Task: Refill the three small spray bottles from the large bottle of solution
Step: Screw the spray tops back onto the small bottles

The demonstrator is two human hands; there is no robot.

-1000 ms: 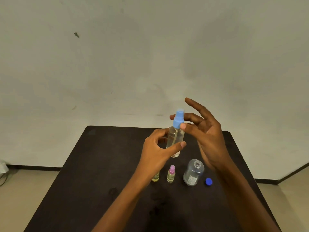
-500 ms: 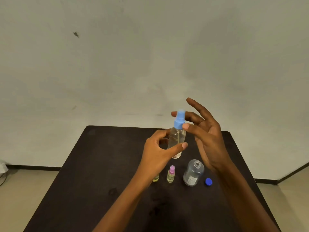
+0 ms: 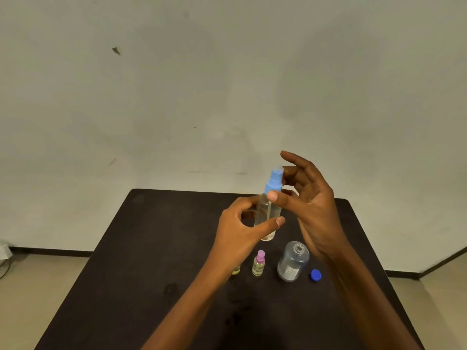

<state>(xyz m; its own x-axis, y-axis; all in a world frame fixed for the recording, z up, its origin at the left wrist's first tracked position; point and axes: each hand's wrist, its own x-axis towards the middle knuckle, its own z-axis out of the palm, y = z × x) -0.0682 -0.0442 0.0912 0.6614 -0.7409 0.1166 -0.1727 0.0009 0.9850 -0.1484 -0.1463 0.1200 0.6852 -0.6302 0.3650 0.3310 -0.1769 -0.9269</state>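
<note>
My left hand (image 3: 240, 231) grips the clear body of a spray bottle (image 3: 267, 213) held upright above the table. My right hand (image 3: 310, 205) pinches its light blue spray cap (image 3: 274, 180) between thumb and fingers, the other fingers spread. On the table below stand a small bottle with a pink cap (image 3: 258, 264) holding yellowish liquid, and another small yellowish bottle (image 3: 236, 270) mostly hidden behind my left wrist. The large clear bottle (image 3: 293, 261) stands uncapped to the right, with its dark blue cap (image 3: 316, 275) lying beside it.
The dark table (image 3: 151, 274) reaches to a plain wall. Pale floor shows on both sides, and a cable lies at the far left floor edge (image 3: 3, 258).
My right thumb has slid down to the base of the blue cap and the fingers have curled closer around it. The bottle has barely moved.
</note>
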